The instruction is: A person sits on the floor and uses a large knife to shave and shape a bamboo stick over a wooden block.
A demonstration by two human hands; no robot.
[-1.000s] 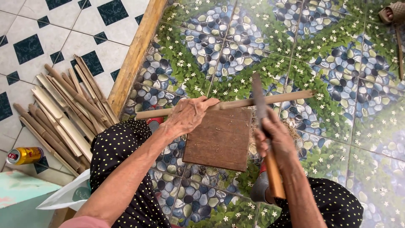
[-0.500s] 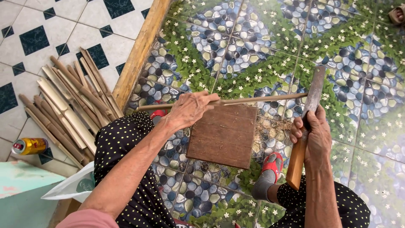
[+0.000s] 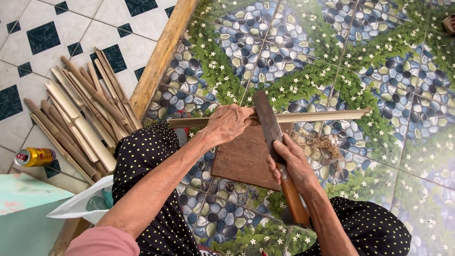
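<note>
The left hand pins the stick on the board, the right hand's grip is closed on the cleaver at 12 o'clock; strike clear of fingers.

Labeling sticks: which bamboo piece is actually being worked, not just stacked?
The long bamboo strip lying across the wooden board: the left hand pins it and the knife blade sits on it. The other pieces lie piled, untouched, on the white tiles.

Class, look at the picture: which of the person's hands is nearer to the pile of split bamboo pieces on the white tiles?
Left. The left hand grips the bamboo stick on the wooden board, on the side toward the bamboo pile. The right hand holds the cleaver, farther from the pile.
</note>
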